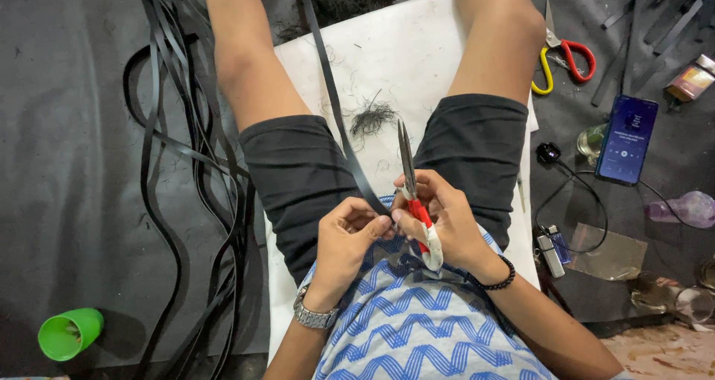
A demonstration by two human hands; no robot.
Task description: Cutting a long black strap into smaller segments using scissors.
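Note:
I sit on a white sheet (402, 45) with my legs apart. My right hand (447, 220) grips red-handled scissors (411, 183) whose handle is wrapped in white tape; the blades point away from me and are nearly closed. My left hand (348, 238) pinches the near end of a long black strip (335, 104) that runs from my lap up across the sheet. The two hands touch at the fingertips. A small tuft of black fibres (372, 118) lies on the sheet between my thighs.
Several long black strips (171, 149) loop over the dark floor at left, with a green cup (71, 334) near the corner. At right lie red-and-yellow scissors (566, 56), a phone (627, 138) with a lit screen, a cable, a lighter (553, 250), and clear bottles.

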